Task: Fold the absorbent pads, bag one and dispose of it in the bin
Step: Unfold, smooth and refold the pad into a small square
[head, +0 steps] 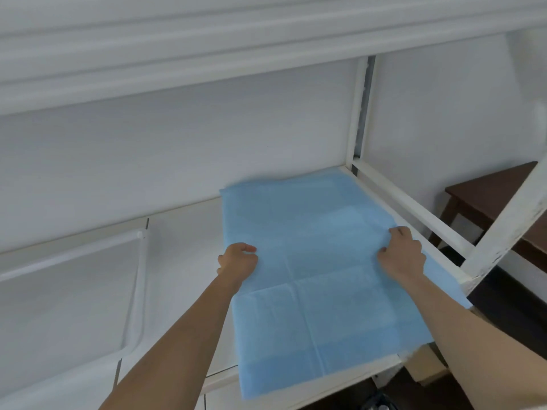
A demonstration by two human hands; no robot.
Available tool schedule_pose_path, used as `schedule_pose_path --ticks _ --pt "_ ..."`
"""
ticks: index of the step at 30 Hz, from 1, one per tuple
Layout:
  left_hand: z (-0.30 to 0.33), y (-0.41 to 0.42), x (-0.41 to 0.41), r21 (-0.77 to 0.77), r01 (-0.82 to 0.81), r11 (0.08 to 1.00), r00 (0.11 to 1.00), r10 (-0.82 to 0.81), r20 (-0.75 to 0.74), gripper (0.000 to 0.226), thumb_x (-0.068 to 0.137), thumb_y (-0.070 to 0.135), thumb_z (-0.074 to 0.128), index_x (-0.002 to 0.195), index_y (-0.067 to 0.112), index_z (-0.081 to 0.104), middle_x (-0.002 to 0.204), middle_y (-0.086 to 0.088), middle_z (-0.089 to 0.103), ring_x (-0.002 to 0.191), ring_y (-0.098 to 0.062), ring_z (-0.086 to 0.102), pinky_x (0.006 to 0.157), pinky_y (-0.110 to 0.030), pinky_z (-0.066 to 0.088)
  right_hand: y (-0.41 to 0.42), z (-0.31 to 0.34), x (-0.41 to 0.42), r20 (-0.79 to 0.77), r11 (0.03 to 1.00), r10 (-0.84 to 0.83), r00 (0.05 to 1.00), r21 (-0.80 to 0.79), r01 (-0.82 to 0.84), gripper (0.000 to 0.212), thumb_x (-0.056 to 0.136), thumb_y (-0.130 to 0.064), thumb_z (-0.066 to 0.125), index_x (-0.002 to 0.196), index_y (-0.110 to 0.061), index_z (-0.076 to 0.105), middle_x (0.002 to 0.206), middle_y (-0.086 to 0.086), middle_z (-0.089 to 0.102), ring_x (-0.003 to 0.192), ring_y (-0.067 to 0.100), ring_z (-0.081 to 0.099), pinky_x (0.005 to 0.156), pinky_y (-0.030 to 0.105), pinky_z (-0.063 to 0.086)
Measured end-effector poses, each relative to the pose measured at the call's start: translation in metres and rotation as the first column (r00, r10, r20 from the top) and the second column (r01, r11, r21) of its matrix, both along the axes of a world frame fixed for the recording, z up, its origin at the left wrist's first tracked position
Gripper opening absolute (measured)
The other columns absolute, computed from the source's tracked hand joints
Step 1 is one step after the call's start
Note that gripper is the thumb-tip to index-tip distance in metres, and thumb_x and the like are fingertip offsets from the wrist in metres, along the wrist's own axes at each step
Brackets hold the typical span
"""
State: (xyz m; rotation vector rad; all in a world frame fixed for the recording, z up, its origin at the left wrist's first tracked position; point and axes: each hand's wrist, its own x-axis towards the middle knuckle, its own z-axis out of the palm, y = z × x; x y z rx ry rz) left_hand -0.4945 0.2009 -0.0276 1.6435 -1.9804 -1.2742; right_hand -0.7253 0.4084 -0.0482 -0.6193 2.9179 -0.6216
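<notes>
On white shelf [183, 232], left hand [238, 261] and right hand [402, 255] pinched blue pad [319, 291] side edges, fingers curled; best lift evenly, match corners.

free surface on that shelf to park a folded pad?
Bare white shelf lies left of the blue pad, between the left hand and the raised-rim white panel. The right side is crowded: the pad runs to the frame rail, with the right hand gripping there.
</notes>
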Motion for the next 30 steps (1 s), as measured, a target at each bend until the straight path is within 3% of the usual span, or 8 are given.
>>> schedule_pose_path --ticks 4,7,10,12,15,21,25,30 --pt "-0.003 0.002 0.002 -0.016 0.036 0.999 0.990 -0.033 0.134 0.042 0.087 0.009 0.040 0.115 0.031 0.062 0.138 -0.005 0.030 0.123 -0.032 0.029 0.099 -0.034 0.033 0.004 -0.009 -0.009 0.048 0.991 -0.002 0.999 0.137 -0.005 0.057 0.086 -0.013 0.047 0.139 -0.018 0.027 0.149 -0.007 0.022 0.132 0.033 0.025 0.104 0.053 0.024" --pt "-0.005 0.002 0.010 0.047 0.041 0.998 0.997 -0.044 0.070 0.043 0.088 0.006 0.037 0.116 0.029 0.062 0.130 -0.010 0.025 0.101 -0.029 0.048 0.089 -0.030 0.043 0.005 -0.020 -0.008 0.120 0.986 -0.045 0.992 0.167 0.024 0.065 0.090 -0.019 0.042 0.148 -0.022 0.013 0.157 -0.011 0.007 0.138 0.036 0.016 0.109 0.058 0.014" --pt "-0.014 -0.001 0.020 0.107 0.077 0.991 0.997 -0.078 0.010 0.040 0.083 -0.003 0.047 0.111 0.018 0.065 0.117 -0.017 0.043 0.066 -0.019 0.049 0.068 -0.027 0.053 0.003 -0.025 0.001 0.127 0.987 -0.052 0.991 0.157 0.032 0.050 0.091 -0.019 0.035 0.140 -0.018 0.029 0.151 -0.007 0.024 0.131 0.034 0.023 0.107 0.054 0.019" --pt "-0.019 -0.006 0.028 0.133 0.060 0.989 0.998 -0.061 -0.001 0.033 0.072 -0.007 0.056 0.098 0.010 0.067 0.103 -0.017 0.056 0.070 -0.023 0.055 0.056 -0.024 0.049 0.000 -0.023 0.008 0.071 0.986 -0.047 0.996 0.166 0.035 0.038 0.089 -0.020 0.038 0.126 -0.014 0.043 0.137 -0.002 0.039 0.124 0.032 0.031 0.106 0.053 0.022" --pt "-0.020 -0.023 0.044 0.024 -0.045 0.999 0.986 0.041 0.163 0.025 0.079 -0.001 0.056 0.101 0.000 0.067 0.109 -0.022 0.064 0.098 -0.034 0.063 0.078 -0.034 0.052 -0.012 -0.016 0.022 -0.068 0.974 0.006 0.998 0.225 0.009 0.023 0.086 -0.023 0.044 0.099 -0.012 0.059 0.111 0.001 0.053 0.113 0.029 0.042 0.107 0.051 0.022" --pt "-0.021 -0.053 0.095 -0.077 -0.199 0.977 0.903 0.213 0.372 0.032 0.080 0.012 0.056 0.109 -0.003 0.060 0.114 -0.022 0.062 0.105 -0.036 0.061 0.083 -0.035 0.052 -0.034 -0.030 0.046 -0.247 0.955 0.297 0.923 0.105 -0.279 0.016 0.083 -0.014 0.051 0.084 -0.009 0.066 0.094 0.004 0.063 0.100 0.028 0.053 0.104 0.046 0.029" --pt "-0.031 -0.060 0.108 -0.060 -0.176 0.983 0.927 0.186 0.327 0.025 0.084 0.011 0.053 0.102 0.000 0.064 0.110 -0.020 0.066 0.105 -0.034 0.062 0.093 -0.036 0.047 -0.036 -0.032 0.043 -0.239 0.938 0.324 0.915 -0.042 -0.344 0.030 0.077 -0.002 0.056 0.106 -0.001 0.065 0.111 0.013 0.063 0.093 0.036 0.059 0.083 0.044 0.046" --pt "-0.027 -0.045 0.109 -0.019 -0.161 0.987 0.965 0.161 0.208 0.032 0.076 0.014 0.053 0.104 0.009 0.069 0.111 -0.011 0.065 0.111 -0.032 0.056 0.101 -0.033 0.040 -0.034 -0.028 0.034 -0.121 0.943 0.327 0.937 0.105 -0.316 0.054 0.088 -0.015 0.046 0.140 -0.013 0.032 0.145 -0.001 0.031 0.112 0.029 0.044 0.087 0.041 0.041"
